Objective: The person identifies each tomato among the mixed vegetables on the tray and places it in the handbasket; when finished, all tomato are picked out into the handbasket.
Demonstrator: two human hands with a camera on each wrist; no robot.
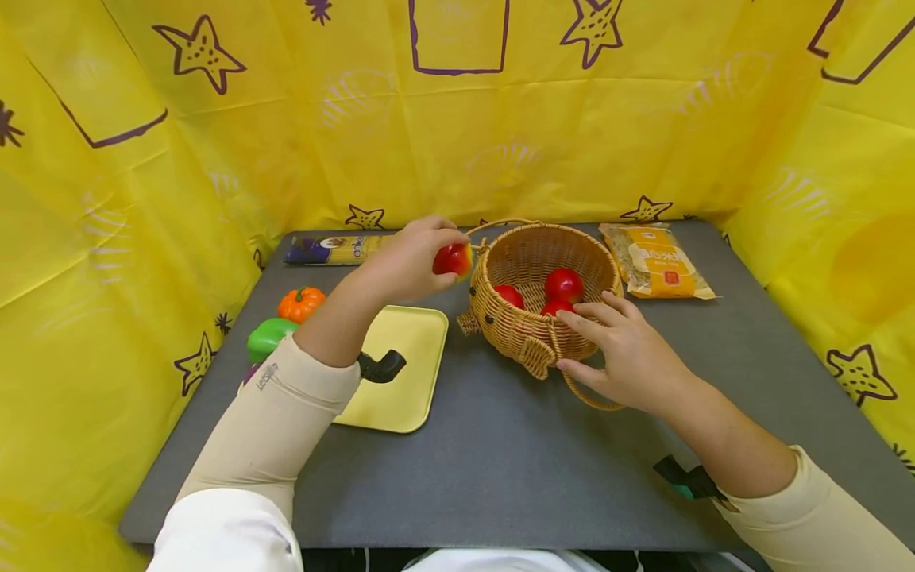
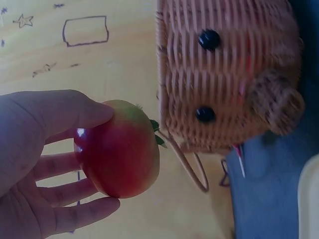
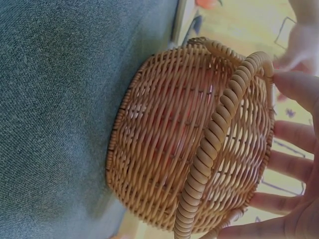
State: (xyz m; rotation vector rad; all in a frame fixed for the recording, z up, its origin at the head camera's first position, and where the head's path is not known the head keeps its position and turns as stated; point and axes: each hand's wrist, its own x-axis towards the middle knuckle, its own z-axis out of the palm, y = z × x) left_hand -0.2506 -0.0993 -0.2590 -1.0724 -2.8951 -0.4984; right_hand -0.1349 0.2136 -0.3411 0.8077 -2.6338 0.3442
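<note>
My left hand [image 1: 407, 258] is beside the basket's left rim, pinching a red fruit [image 2: 119, 149] between thumb and fingers. The fruit fades to yellow-green around a small green leafy stem. The round wicker basket [image 1: 500, 326] stands upright on the table, with black bead eyes and a woven snout on its side. Inside it lie red round fruits [image 1: 564, 284], one partly covered by my right fingers. At the near right rim my right hand [image 1: 629, 353] rests with spread, fairly straight fingers. In the right wrist view the fingertips meet the rim near the coiled handle [image 3: 219, 129].
A yellow tray [image 1: 411, 381] lies left of the basket, partly under my left forearm. Beyond that arm are an orange pumpkin [image 1: 300, 303] and a green pepper [image 1: 270, 338]. A blue-and-yellow packet [image 1: 332, 249] lies behind; a yellow bag [image 1: 658, 260] sits right of the basket.
</note>
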